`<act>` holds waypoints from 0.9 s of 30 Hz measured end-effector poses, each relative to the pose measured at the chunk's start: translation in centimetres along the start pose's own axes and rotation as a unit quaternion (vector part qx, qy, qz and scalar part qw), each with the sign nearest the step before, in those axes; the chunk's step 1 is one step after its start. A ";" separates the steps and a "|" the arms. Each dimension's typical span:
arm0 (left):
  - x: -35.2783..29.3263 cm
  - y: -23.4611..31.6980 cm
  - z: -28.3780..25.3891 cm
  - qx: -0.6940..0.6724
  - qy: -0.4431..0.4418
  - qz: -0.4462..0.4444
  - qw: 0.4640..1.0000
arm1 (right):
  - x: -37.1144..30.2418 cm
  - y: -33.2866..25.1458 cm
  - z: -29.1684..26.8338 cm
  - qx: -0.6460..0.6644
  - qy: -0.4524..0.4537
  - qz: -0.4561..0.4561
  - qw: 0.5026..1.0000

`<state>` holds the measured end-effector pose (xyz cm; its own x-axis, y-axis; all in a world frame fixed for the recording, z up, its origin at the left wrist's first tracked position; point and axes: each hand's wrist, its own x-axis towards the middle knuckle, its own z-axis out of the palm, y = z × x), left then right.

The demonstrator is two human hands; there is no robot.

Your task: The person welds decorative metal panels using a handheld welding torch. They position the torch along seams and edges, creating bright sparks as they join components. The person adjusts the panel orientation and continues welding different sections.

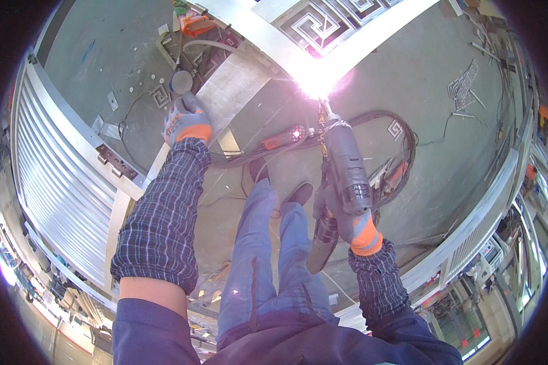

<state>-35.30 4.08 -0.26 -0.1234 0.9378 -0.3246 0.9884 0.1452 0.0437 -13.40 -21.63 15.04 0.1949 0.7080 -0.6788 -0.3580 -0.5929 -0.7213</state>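
My right hand (349,222), in a grey and orange work glove, is wrapped around the grip of a black welding gun (347,161). The gun's nozzle points up at the corner of a white metal frame (268,45). A blinding white-pink glare covers that corner and hides the tip. Greek-key metal latticework (315,29) fills the frame. At the left, my gloved left hand (187,120) is closed beside the edge of a flat silver metal plate (234,85). What its fingers hold, if anything, is hidden. A round grey disc (181,81) lies just beyond them.
A ribbed silver panel (67,164) with a hinge-like fitting (117,162) stands on the left. Black cable (411,137) loops over the floor by an orange power tool (280,139). Loose lattice pieces (463,88) lie at the right. My shoes (301,193) are below the work.
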 end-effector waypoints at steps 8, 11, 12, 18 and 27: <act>-0.1 0.3 0.0 -0.061 0.006 -0.004 0.998 | -0.7 -0.2 -0.3 0.049 -0.005 0.026 0.998; 0.0 0.0 -0.1 -0.066 0.004 -0.005 0.998 | -0.6 -0.3 -0.3 0.036 -0.007 0.022 0.999; -0.1 0.2 -0.2 -0.063 0.002 -0.007 0.998 | -0.7 -0.4 -0.2 0.036 -0.008 0.022 0.999; -0.3 0.5 -0.5 -0.066 -0.001 -0.012 0.998 | -1.0 -0.1 -0.1 0.083 -0.009 0.033 0.996; 0.2 -0.4 0.5 -0.036 0.012 0.001 0.999 | -0.9 0.0 -0.1 0.028 -0.035 0.011 0.999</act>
<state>-35.65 4.03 -0.79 -0.1248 0.9453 -0.3013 0.9799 0.1651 0.1121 -13.46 -22.32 15.56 0.1237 0.7215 -0.6813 -0.4118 -0.5873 -0.6968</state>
